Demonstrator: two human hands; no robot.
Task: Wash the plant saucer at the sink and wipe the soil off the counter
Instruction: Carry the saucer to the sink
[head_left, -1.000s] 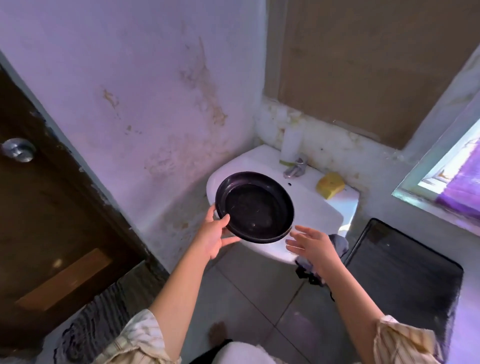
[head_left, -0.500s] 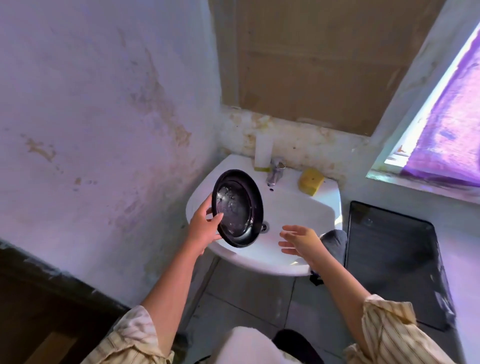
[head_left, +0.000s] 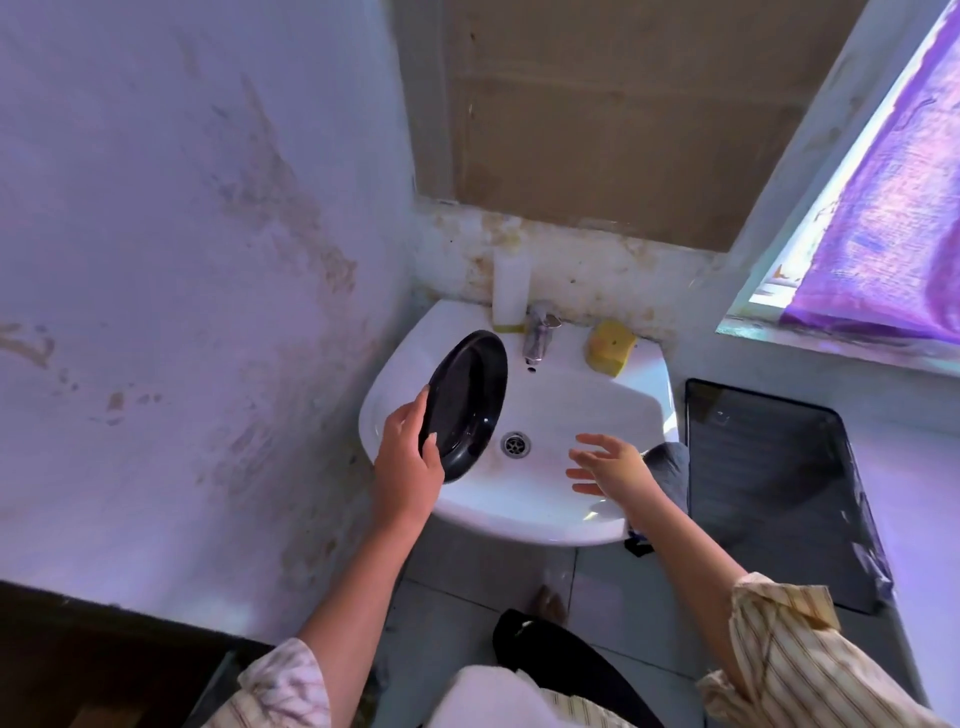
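- Black and glossy, the plant saucer (head_left: 467, 402) stands tilted almost on edge over the left part of the sink (head_left: 597, 410), its hollow side turned toward the middle of the basin
- Its lower rim hangs near the drain (head_left: 515, 445), just to the left of it; whether that rim touches the porcelain cannot be told
- Gripping the saucer by its near left rim is the left hand (head_left: 408, 467), thumb laid over the inner face and the other fingers behind, closed firmly on the edge
- Over the right side of the basin hovers the right hand (head_left: 610, 467), fingers spread wide and holding nothing, well apart from the saucer
- Both forearms are bare, with cream striped sleeves (head_left: 789, 654) pushed up toward the elbows
- At the back of the sink a metal tap (head_left: 540, 332) stands in the centre; no water shows at its spout
- Left of the tap, against the wall, stands a white bottle (head_left: 510, 286)
- Right of the tap, on the sink ledge, lies a yellow sponge (head_left: 610, 345)
- Behind the right wrist, a dark grey cloth (head_left: 670, 462) lies at the right edge of the sink
- Beside it, a black tray (head_left: 769, 493) rests flat on the pale counter (head_left: 914, 509)
- White plaster with brown stains forms the wall (head_left: 208, 260) to the left, and a purple curtain (head_left: 893, 234) fills the window at upper right
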